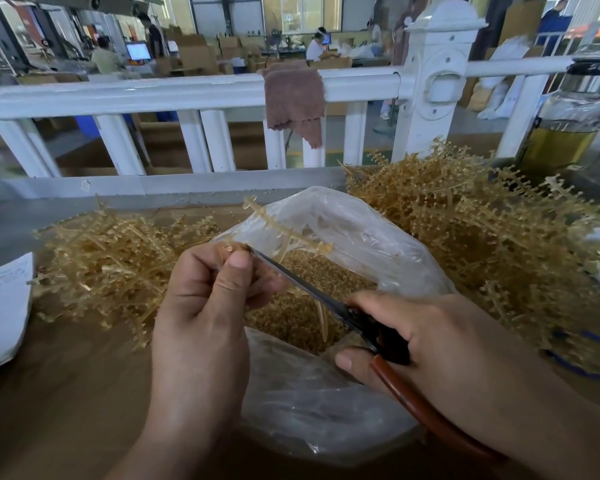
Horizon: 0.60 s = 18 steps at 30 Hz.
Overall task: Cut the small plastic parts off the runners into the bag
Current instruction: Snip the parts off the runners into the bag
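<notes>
My left hand [205, 306] pinches one end of an amber plastic runner [284, 233] and holds it over the open clear bag [354, 230]. Small parts still stud the runner's far half. My right hand [426, 337] grips scissors [312, 292] with brown-red handles. The blades point up-left and their tip lies at the runner, right by my left thumb. The bag stands on the brown table and holds a heap of small amber cut parts [305, 306].
A pile of runners [118, 265] lies left of the bag and a bigger pile [482, 237] lies right of it. Papers [0, 306] sit at the table's left edge. A glass bottle [568, 126] stands far right. A white railing [187, 91] with a brown cloth [295, 102] runs behind.
</notes>
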Available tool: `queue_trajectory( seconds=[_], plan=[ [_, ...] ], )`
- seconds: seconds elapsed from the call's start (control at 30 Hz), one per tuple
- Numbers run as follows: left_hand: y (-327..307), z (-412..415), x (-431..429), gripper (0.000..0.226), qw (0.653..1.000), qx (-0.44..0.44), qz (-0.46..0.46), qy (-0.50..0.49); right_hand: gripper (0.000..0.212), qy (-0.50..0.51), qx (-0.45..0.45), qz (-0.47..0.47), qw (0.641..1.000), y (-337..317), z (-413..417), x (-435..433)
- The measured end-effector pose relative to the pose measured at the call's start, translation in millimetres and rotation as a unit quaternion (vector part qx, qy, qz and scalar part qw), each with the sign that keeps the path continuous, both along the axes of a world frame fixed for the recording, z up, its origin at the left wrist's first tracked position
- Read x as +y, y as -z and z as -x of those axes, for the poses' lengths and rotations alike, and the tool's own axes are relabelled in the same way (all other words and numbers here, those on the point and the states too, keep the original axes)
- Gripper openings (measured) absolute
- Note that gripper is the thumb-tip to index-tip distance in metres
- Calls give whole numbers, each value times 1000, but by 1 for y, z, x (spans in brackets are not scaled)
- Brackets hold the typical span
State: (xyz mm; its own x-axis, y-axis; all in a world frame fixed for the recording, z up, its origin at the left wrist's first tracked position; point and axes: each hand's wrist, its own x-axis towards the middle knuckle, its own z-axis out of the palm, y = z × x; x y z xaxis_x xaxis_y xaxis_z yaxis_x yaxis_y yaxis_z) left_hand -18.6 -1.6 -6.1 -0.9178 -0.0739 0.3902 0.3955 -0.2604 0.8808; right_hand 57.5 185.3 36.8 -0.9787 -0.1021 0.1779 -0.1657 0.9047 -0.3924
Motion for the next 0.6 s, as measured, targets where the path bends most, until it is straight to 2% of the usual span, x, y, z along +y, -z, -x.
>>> queue_trajectory(
  seconds=[0.23, 0.4, 0.6],
  plan=[
    [-3, -6, 2, 12, 999, 21, 34, -10, 59, -3, 0, 14, 1000, 0, 0, 1],
    [-2, -7, 3, 13, 999, 31, 22, 6, 60, -7, 19, 13, 1000, 2, 2, 2],
    [-1, -4, 2, 14, 999, 35, 25, 6, 41, -13, 27, 19, 999, 0, 1, 3]
  ],
)
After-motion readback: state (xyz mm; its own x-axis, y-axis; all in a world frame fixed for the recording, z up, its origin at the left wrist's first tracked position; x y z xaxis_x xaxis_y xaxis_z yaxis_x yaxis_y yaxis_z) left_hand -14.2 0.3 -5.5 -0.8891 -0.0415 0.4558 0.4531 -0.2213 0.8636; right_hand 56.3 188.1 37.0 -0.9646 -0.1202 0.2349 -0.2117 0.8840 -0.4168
